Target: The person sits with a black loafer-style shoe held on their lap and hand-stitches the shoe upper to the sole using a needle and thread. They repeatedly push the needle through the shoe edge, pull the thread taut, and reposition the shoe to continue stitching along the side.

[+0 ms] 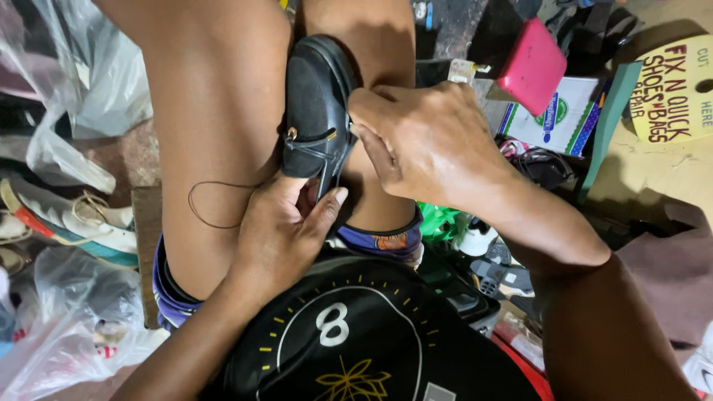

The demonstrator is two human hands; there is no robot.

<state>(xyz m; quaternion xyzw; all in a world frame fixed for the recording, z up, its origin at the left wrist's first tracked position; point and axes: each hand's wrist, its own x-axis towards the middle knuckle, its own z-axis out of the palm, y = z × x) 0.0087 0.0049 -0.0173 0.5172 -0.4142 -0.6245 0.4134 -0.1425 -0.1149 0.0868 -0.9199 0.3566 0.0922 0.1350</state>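
Gripping one black shoe (pixel 316 104) between your knees, you hold it sole outward, toe pointing away from you. It is a small, dark slip-on with a rounded toe, a matte upper, a thin strap across the vamp and a small brass stud on the strap's left end. Your left hand (pixel 286 223) comes up from below, thumb raised beside the heel end and fingers curled under the shoe, closed on it. Your right hand (pixel 431 141) sits at the shoe's right edge, its fingers (pixel 364 104) pinched narrow against the rim of the sole; whatever they pinch is too small to tell. One dark thread (pixel 212 200) loops across your left thigh and runs toward the shoe. A single pink pad (pixel 532 65) lies beyond your right hand, just beside one white box (pixel 553 119). Two sandals (pixel 67 219) lie on the floor to your left, among clear plastic bags (pixel 74 74).
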